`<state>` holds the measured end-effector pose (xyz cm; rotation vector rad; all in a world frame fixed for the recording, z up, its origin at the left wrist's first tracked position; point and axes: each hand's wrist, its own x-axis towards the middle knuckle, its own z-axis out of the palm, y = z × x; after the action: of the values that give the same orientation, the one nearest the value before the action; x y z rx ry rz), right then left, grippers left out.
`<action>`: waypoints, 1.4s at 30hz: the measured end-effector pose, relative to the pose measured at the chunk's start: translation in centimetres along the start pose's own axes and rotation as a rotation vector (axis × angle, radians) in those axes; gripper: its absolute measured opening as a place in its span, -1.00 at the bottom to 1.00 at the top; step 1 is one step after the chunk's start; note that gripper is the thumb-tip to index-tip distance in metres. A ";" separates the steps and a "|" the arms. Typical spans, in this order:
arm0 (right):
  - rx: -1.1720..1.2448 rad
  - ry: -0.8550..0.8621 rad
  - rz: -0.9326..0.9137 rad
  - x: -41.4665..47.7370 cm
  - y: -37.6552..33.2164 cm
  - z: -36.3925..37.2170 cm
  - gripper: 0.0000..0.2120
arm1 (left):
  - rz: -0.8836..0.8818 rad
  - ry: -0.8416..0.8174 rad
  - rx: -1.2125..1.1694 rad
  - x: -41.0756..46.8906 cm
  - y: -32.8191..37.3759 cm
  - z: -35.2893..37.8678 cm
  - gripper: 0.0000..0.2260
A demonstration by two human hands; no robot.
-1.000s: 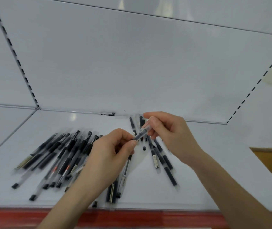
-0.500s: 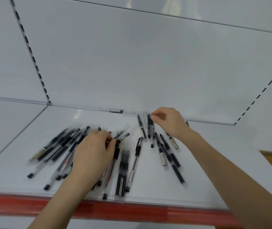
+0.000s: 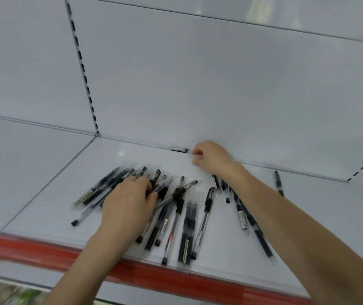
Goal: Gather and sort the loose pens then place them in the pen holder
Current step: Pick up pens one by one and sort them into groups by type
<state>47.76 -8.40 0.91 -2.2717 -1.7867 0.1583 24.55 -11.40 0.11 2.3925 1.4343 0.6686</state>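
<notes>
Currently: our left hand (image 3: 130,203) covers the pens (image 3: 188,227), grip unclear; right hand (image 3: 211,157) curled, contents unseen. Risk: we sweep pens off the shelf's (image 3: 319,194) front edge.

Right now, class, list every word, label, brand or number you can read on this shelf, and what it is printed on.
Nothing reads clearly.
Right pen label: pale strip, dark marks, too blurred.
Left pen label: beige, too blurred.
Pen cap print, beyond the left hand: too small.
Red shelf edge: no text shows.
</notes>
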 end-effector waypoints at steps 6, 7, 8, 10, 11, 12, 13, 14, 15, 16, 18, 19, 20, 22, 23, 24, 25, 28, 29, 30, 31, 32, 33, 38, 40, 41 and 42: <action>0.121 0.042 0.033 -0.4 0.0 0.0 -0.82 | 0.056 0.034 -0.017 0.4 0.3 0.3 -0.81; 0.191 0.078 0.033 -0.7 0.1 -0.6 -0.83 | 0.080 0.049 -0.041 0.5 0.5 0.4 -0.82; 0.264 0.120 0.041 -1.1 0.3 -1.3 -0.83 | 0.104 0.054 -0.068 0.8 0.8 0.4 -0.82; 0.382 0.206 0.080 -2.2 0.9 -2.8 -0.83 | 0.144 0.031 -0.119 1.7 1.8 0.6 -0.81; 0.417 0.239 0.107 -2.9 1.4 -3.4 -0.82 | 0.162 0.005 -0.139 2.3 2.5 0.7 -0.81; 0.438 0.265 0.135 -3.5 1.9 -3.9 -0.82 | 0.180 -0.027 -0.151 3.0 3.3 1.0 -0.81; 0.453 0.283 0.159 -4.2 2.4 -4.2 -0.82 | 0.196 -0.066 -0.154 3.8 4.1 1.3 -0.82; 0.461 0.297 0.179 -5.0 2.9 -4.4 -0.82 | 0.207 -0.112 -0.153 4.6 4.9 1.7 -0.83; 0.470 0.305 0.193 -5.7 3.4 -4.4 -0.84 | 0.217 -0.166 -0.148 5.5 5.7 2.2 -0.83; 0.481 0.308 0.203 -6.3 3.9 -4.4 -0.86 | 0.229 -0.216 -0.135 6.3 6.5 2.8 -0.83; 0.507 0.315 0.226 -7.5 4.8 -4.4 -0.91 | 0.252 -0.281 -0.071 7.8 7.8 3.9 -0.82; 0.514 0.319 0.238 -8.0 5.2 -4.4 -0.91 | 0.254 -0.298 -0.033 8.4 8.3 4.4 -0.82; 0.514 0.322 0.251 -8.5 5.5 -4.6 -0.91 | 0.250 -0.317 0.004 8.9 8.9 4.8 -0.79; 0.491 0.325 0.277 -9.3 6.1 -4.9 -0.90 | 0.244 -0.377 0.072 9.6 9.7 5.6 -0.68; 0.477 0.326 0.289 -9.7 6.4 -5.1 -0.89 | 0.243 -0.415 0.098 9.8 10.0 5.9 -0.63; 0.471 0.327 0.300 -10.1 6.7 -5.2 -0.88 | 0.238 -0.449 0.112 10.0 10.2 6.1 -0.59; 0.475 0.328 0.313 -10.4 7.0 -5.3 -0.88 | 0.228 -0.474 0.112 10.2 10.2 6.4 -0.57; 0.518 0.323 0.346 -11.2 7.5 -5.3 -0.89 | 0.188 -0.505 0.085 10.6 10.4 6.7 -0.59; 0.527 0.317 0.351 -11.3 7.5 -5.2 -0.89 | 0.177 -0.507 0.079 10.7 10.5 6.8 -0.61; 0.537 0.309 0.353 -11.4 7.5 -5.2 -0.88 | 0.166 -0.508 0.072 10.8 10.7 6.8 -0.63; 0.552 0.301 0.353 -11.4 7.5 -5.1 -0.86 | 0.155 -0.509 0.061 10.8 10.7 6.9 -0.64; 0.574 0.292 0.350 -11.4 7.4 -5.1 -0.84 | 0.144 -0.514 0.048 10.9 10.7 6.9 -0.66; 0.596 0.285 0.346 -11.3 7.3 -5.2 -0.83 | 0.132 -0.522 0.031 11.0 10.6 6.8 -0.67; 0.709 0.278 0.312 -10.6 6.2 -5.5 -0.87 | 0.025 -0.530 -0.168 11.3 9.7 5.8 -0.80; 0.773 0.284 0.310 -10.4 5.8 -5.5 -0.95 | 0.001 -0.479 -0.336 11.2 9.5 4.8 -0.83; 0.814 0.291 0.305 -10.3 5.5 -5.6 -0.89 | 0.000 -0.436 -0.446 11.1 9.4 4.3 -0.84; 0.857 0.294 0.289 -10.3 5.2 -5.8 -0.82 | 0.004 -0.390 -0.551 10.8 9.3 3.6 -0.87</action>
<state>51.52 -20.20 4.44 -1.7688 -0.9542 0.5002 37.77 -6.30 3.91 1.9516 0.9349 0.4806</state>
